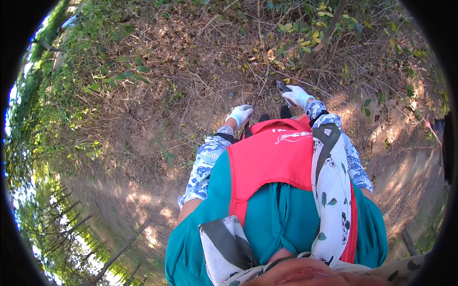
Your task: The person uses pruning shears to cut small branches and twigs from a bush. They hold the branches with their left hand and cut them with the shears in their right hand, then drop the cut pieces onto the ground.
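My right hand point(296, 95), in a white glove, grips a dark metal hand tool point(282, 87) that looks like pruning shears. Its dark tip points up and left over the soil, and part of it is hidden by the fingers. My left hand point(241, 113), also gloved in white, hovers just left of the red apron point(272, 161). The fingers of that hand are bent toward the right, and nothing shows in them, though the palm side is hidden. Dark shoe tips point(285, 112) peek out beyond the apron's far edge, close below the tool.
Dry stalks and leaf litter point(200, 71) cover the ground ahead. A thin trunk point(329, 28) slants up at the upper right among yellowing leaves point(304, 39). Green undergrowth point(96, 68) grows at the left. A patterned scarf point(331, 200) hangs down over the apron.
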Tool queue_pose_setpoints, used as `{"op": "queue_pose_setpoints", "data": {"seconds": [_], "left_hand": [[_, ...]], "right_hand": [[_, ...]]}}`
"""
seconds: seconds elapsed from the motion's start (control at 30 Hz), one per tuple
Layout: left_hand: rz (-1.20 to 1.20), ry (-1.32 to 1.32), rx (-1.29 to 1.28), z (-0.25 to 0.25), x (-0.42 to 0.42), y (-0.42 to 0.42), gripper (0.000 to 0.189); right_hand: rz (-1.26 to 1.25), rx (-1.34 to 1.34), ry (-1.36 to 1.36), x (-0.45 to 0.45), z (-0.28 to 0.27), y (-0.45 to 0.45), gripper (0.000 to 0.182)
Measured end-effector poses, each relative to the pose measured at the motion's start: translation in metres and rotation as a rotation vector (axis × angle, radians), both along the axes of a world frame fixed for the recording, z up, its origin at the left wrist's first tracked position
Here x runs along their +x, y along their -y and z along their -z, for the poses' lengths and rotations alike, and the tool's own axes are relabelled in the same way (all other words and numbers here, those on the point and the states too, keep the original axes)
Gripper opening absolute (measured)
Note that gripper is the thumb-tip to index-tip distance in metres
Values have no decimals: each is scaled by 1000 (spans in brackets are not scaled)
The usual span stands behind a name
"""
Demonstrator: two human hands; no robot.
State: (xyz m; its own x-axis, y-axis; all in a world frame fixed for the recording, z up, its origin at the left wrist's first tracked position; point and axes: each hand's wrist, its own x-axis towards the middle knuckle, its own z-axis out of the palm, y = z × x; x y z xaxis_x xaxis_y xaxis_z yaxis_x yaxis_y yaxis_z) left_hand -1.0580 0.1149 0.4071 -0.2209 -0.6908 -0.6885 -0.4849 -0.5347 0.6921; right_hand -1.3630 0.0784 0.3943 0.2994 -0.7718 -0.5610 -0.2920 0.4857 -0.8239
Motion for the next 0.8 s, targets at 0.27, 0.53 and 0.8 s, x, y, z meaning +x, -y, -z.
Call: {"op": "queue_pose_setpoints", "data": {"seconds": [0.27, 0.53, 0.8], "left_hand": [[773, 473, -753, 36, 41, 0, 26], [117, 264, -191, -11, 5, 1, 37], [-6, 356, -164, -18, -4, -32, 40]], "right_hand": [[-174, -345, -75, 11, 21, 35, 30], [-581, -311, 32, -29, 46, 55, 30], [-269, 580, 202, -8, 42, 54, 28]]}}
